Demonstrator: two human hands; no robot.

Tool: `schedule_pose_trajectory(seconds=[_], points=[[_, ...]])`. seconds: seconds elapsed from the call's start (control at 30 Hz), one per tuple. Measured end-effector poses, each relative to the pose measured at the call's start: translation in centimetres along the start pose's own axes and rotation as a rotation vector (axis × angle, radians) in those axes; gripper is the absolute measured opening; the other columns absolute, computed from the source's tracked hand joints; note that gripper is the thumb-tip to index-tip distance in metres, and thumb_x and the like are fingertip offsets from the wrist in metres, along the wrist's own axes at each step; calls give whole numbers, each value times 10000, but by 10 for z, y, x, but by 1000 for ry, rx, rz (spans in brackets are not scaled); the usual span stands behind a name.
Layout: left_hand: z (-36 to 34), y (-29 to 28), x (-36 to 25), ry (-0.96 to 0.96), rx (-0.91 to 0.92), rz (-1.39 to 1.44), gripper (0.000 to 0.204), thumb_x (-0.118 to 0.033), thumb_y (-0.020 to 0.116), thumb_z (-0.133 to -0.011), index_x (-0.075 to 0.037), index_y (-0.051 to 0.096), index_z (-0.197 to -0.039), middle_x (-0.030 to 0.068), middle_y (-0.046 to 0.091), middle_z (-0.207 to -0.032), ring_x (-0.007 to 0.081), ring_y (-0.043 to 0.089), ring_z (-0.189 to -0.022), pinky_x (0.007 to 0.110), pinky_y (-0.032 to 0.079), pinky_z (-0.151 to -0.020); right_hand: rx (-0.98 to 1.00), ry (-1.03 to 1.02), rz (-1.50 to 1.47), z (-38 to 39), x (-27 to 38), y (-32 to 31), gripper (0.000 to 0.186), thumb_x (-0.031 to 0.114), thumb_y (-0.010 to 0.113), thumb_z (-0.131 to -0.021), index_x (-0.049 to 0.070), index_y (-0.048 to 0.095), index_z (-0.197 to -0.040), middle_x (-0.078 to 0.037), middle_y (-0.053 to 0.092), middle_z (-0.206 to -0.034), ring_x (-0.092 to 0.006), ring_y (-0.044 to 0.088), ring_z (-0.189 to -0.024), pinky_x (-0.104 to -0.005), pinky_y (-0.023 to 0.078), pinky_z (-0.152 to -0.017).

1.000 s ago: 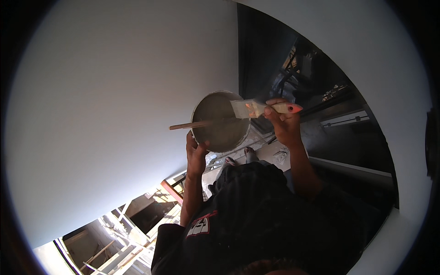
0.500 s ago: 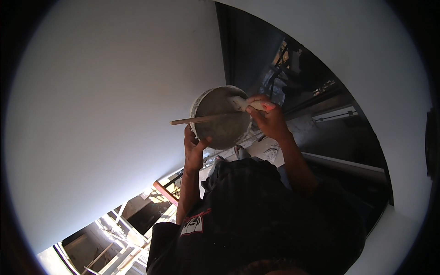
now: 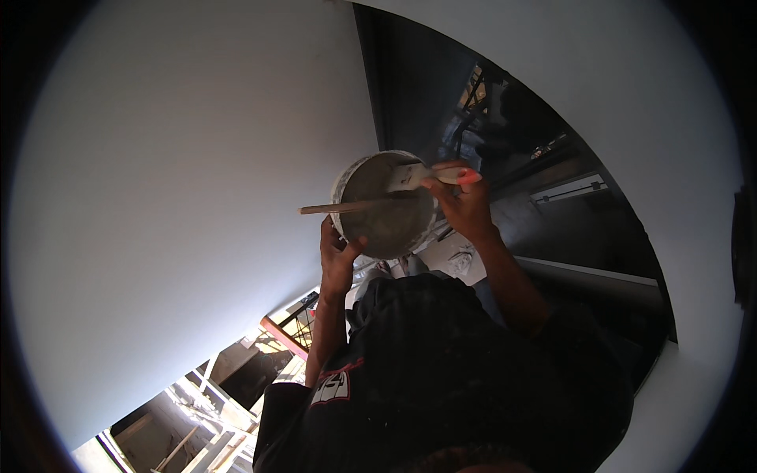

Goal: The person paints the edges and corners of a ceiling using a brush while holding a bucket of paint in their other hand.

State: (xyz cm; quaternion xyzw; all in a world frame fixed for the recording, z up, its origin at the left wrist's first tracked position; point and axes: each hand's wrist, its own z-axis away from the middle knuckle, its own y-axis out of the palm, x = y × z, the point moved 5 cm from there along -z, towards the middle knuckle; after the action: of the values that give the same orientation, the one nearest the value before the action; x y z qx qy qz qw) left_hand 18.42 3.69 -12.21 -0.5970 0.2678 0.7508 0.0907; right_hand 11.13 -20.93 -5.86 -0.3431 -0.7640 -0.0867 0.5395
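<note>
The view is filled on the left by a pale wall [image 3: 189, 173], and on the right a dark panel [image 3: 583, 229] is seen, in whose upper part blurred shapes are shown. The lower middle is taken up by a black shirt [image 3: 441, 355], marked with a red-edged white patch on one side. At the lower left, sunlit timber [image 3: 225, 449] is seen beyond the wall's edge, and a red-brown bar [image 3: 285, 337] is set slantwise near the left forearm.

In front of the shirt, near the wall, a round bucket [image 3: 337, 186] is held up, tilted so that its mouth is turned toward the view. Its rim is crusted with pale residue, and a grey-brown mix [image 3: 386, 230] is held inside.

The bucket is clasped at its lower left by the left grip [image 3: 337, 260], closed on the rim, with the thumb laid over the inner side and the fingers kept outside. By the right grip [image 3: 465, 209], a brush [image 3: 408, 178] is pinched at its handle between thumb and fingers; the red handle end is left showing. The brush head is pointed left into the bucket's mouth; whether the mix is touched cannot be told.

A wooden stick [image 3: 335, 207] is rested across the left rim, its outer end left outside. On the floor below, a crumpled white scrap [image 3: 460, 262] is seen.
</note>
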Motion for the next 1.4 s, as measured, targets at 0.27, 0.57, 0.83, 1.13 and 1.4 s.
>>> schedule_pose_trajectory(seconds=[0.27,0.57,0.83,1.13,1.4], points=[[-9,-2,6,-46,105,70,727,-110,724,-825,38,371,-1443,188,583,-1288,276,593,-1189,426,490,-1012,-211,87,188,13,18,7,254,157,864,-833,9,675,-917,-69,726,-800,-85,675,-734,-260,524,-627],[-15,-1,0,-114,153,63,707,-141,725,-829,34,394,-1428,177,577,-1275,267,592,-1149,403,496,-982,-302,135,149,23,32,-1,183,124,811,-884,-10,701,-945,-61,741,-842,-93,680,-767,-261,543,-682],[-7,9,-8,-178,181,109,722,-226,700,-836,-48,396,-1467,191,531,-1377,362,568,-1247,561,529,-972,-532,188,1,53,28,-17,264,195,774,-928,-9,689,-1071,-66,728,-920,-108,682,-864,-274,548,-758],[-2,24,-7,-193,271,173,866,-425,695,-852,-127,299,-1562,203,400,-1530,439,479,-1345,617,499,-989,-713,474,-645,87,8,-50,325,342,701,-985,25,643,-1029,-52,686,-891,-112,664,-762,-256,563,-692],[6,32,-14,-203,367,227,860,-465,679,-864,-73,313,-1536,210,441,-1500,407,516,-1323,559,525,-988,-694,286,-943,111,22,-54,244,300,676,-1003,61,649,-1043,-53,688,-913,-130,676,-793,-243,586,-703]])
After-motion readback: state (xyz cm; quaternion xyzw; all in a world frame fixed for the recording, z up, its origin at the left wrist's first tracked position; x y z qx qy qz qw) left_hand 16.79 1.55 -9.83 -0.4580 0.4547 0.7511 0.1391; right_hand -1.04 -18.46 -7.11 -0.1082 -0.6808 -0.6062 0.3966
